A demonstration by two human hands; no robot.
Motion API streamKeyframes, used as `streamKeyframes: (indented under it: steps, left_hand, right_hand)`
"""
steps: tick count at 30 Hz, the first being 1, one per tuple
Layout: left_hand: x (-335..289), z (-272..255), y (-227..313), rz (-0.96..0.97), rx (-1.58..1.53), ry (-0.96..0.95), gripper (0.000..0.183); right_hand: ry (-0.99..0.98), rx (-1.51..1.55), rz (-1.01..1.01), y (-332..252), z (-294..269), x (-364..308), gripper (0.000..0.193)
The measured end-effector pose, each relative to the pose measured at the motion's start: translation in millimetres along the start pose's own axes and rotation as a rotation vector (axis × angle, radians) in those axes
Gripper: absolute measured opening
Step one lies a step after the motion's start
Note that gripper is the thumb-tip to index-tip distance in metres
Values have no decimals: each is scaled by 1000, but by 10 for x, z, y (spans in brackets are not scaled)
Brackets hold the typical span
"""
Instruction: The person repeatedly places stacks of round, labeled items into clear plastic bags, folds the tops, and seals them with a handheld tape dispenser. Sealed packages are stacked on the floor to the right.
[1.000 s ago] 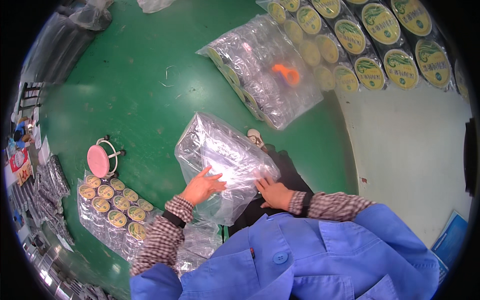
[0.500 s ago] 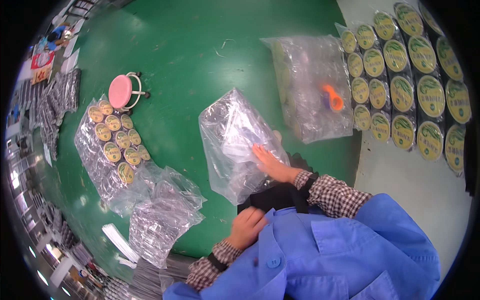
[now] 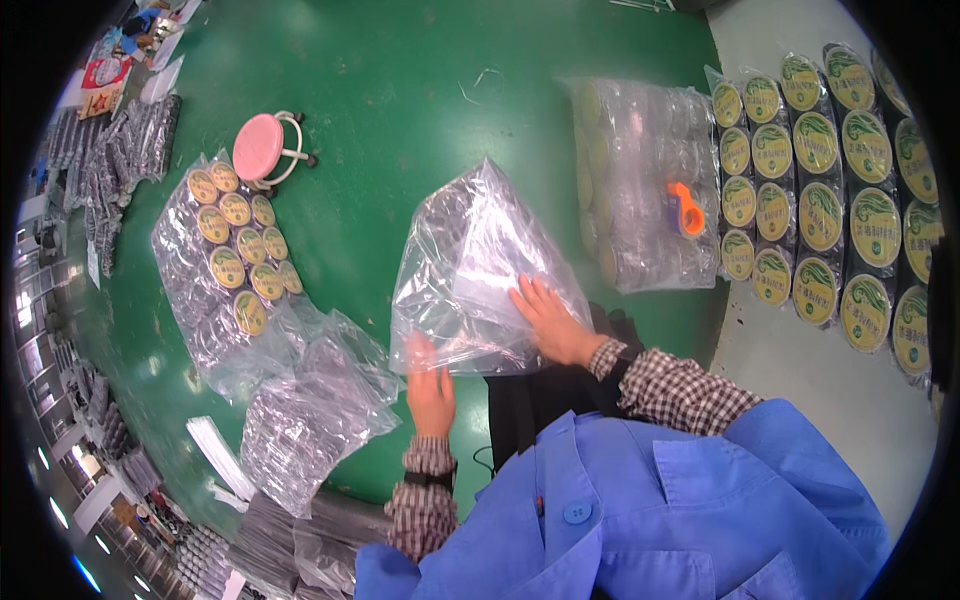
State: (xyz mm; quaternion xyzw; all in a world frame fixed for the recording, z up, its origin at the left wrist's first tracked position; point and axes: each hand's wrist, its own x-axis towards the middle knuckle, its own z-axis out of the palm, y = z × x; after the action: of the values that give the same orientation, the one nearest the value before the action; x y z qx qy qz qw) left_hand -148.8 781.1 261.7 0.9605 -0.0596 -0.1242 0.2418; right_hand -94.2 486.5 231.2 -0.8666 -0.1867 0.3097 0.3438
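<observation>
In front of me stands a large clear plastic bag (image 3: 440, 270), bulky and creased, with a folded pale part on its right side. My right hand (image 3: 555, 325) lies flat against that side, fingers stretched out. At the bag's lower left edge, my left hand (image 3: 430, 395) reaches up with its fingers straight, the fingertips blurred over the plastic. Neither hand is closed round anything. What the bag contains is hard to make out through the glare.
To the right, an orange tape dispenser (image 3: 687, 211) sits on a wrapped clear pack (image 3: 640, 250), beside rows of round yellow-labelled packs (image 3: 820, 215). A pink stool (image 3: 258, 147) and bagged yellow-labelled packs (image 3: 236, 210) are at left. Crumpled plastic (image 3: 310, 420) lies nearer.
My left hand has moved from close to my body up to the bag's lower left edge, its fingers now straight. My right hand stays on the bag, whose lower edge has spread.
</observation>
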Motion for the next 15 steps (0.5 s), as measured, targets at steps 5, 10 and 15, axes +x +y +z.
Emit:
streamKeyframes:
  steps: [5, 10, 15]
  left_hand:
    - [80, -385, -295, -682, -815, 640, 71]
    - [798, -1344, -147, -681, -734, -470, 78]
    - [1590, -1386, -150, 357, 186, 108, 67]
  right_hand:
    - [56, -166, 30, -1, 131, -43, 81]
    - [162, -260, 79, -208, 114, 4, 90]
    - [133, -358, 145, -255, 85, -5, 100]
